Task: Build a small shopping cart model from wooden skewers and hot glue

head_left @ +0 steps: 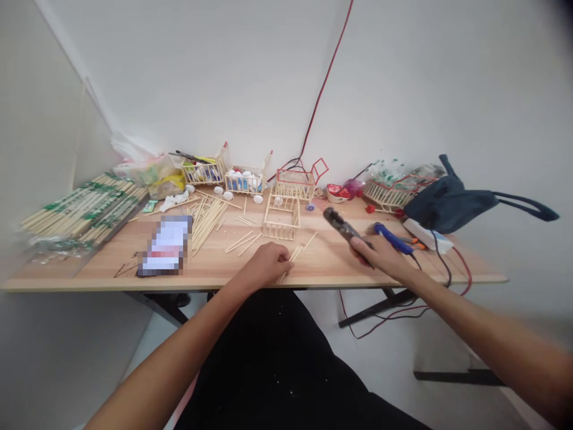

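Note:
My left hand (266,264) rests closed near the front edge of the wooden table (89,269), its fingers pinching thin wooden sticks (293,255) that lie on the top. My right hand (378,252) is wrapped round the red handles of a pair of cutting pliers (341,227), whose dark jaws point up and left over the table. Just beyond my hands stands a small open stick frame (282,218). A blue-handled tool (394,239) with a cord lies right beside my right hand.
Loose sticks (208,218) are spread at centre left beside a phone (165,245). Packs of chopsticks (85,209) lie at the far left. Several stick carts (244,179) line the wall. A dark bag (447,200), a white power strip (425,234) and red cables occupy the right.

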A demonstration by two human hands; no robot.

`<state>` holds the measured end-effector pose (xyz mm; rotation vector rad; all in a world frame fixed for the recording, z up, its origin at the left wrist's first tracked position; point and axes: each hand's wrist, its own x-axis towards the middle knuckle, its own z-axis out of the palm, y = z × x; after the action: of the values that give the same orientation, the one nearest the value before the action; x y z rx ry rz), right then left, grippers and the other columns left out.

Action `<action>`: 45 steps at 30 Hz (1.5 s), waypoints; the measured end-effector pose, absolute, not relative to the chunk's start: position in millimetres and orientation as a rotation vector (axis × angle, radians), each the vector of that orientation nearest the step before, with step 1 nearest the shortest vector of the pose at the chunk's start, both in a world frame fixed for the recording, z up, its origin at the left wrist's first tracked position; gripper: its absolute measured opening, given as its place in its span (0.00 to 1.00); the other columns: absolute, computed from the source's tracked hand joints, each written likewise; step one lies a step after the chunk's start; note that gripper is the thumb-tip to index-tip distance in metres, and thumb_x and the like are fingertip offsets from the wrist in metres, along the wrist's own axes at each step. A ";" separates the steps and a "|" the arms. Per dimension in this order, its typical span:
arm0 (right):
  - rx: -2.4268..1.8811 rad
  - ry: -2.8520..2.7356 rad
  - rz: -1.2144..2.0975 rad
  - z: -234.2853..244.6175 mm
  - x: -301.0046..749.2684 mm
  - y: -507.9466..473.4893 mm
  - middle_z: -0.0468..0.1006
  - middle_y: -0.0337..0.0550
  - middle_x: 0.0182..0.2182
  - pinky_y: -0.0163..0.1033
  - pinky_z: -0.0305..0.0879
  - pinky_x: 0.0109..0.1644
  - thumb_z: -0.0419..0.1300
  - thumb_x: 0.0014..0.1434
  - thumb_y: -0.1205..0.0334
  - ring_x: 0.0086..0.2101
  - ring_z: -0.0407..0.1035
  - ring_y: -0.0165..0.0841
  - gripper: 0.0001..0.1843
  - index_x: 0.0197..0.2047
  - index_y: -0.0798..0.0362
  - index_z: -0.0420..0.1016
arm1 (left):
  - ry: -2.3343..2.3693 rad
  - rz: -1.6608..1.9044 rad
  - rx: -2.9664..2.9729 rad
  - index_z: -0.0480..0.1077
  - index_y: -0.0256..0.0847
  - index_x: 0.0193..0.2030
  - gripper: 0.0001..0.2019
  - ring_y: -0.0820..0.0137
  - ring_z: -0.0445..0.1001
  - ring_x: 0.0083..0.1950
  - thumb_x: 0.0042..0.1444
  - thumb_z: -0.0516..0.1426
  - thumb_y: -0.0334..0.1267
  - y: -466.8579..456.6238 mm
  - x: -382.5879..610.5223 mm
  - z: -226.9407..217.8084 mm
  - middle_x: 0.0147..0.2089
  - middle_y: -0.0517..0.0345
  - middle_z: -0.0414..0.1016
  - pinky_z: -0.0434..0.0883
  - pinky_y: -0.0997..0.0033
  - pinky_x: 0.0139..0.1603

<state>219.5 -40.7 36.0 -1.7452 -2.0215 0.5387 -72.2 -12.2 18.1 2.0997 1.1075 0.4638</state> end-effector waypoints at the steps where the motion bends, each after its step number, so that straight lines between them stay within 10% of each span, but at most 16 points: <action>1: -1.714 -1.890 0.584 33.6 220.1 -33.1 0.68 0.41 0.15 0.35 0.55 0.23 0.43 0.62 0.33 0.18 0.62 0.29 0.35 0.20 0.53 0.64 | 1.152 0.506 2.194 0.71 0.36 0.25 0.07 0.68 0.73 0.32 0.52 0.56 0.34 -11.2 -63.5 19.1 0.26 0.56 0.74 0.66 0.72 0.35; 6: -1.452 -1.224 0.720 12.7 209.6 20.3 0.68 0.40 0.15 0.34 0.59 0.18 0.49 0.53 0.26 0.16 0.63 0.29 0.35 0.23 0.53 0.66 | 1.394 0.392 2.535 0.74 0.32 0.44 0.13 0.61 0.75 0.47 0.61 0.48 0.28 0.9 -4.7 26.8 0.45 0.42 0.76 0.69 0.65 0.46; 17: -1.294 -0.992 0.790 -19.8 206.1 50.2 0.66 0.37 0.14 0.32 0.60 0.16 0.47 0.52 0.24 0.15 0.64 0.28 0.34 0.25 0.50 0.61 | 1.479 0.194 2.588 0.72 0.24 0.49 0.18 0.57 0.76 0.49 0.60 0.44 0.19 6.6 43.8 23.1 0.46 0.32 0.74 0.73 0.64 0.44; 45: -1.246 -0.865 0.839 -16.7 206.1 50.5 0.65 0.36 0.13 0.34 0.61 0.14 0.55 0.48 0.25 0.13 0.61 0.27 0.35 0.23 0.53 0.66 | 1.373 0.927 1.820 0.76 0.38 0.30 0.08 0.67 0.76 0.39 0.51 0.61 0.40 1.2 -118.2 3.6 0.32 0.57 0.80 0.68 0.74 0.40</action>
<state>206.1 50.5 -16.7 -1.2455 -0.8650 0.8395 -118.2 1.2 3.6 1.8197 1.3726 0.9273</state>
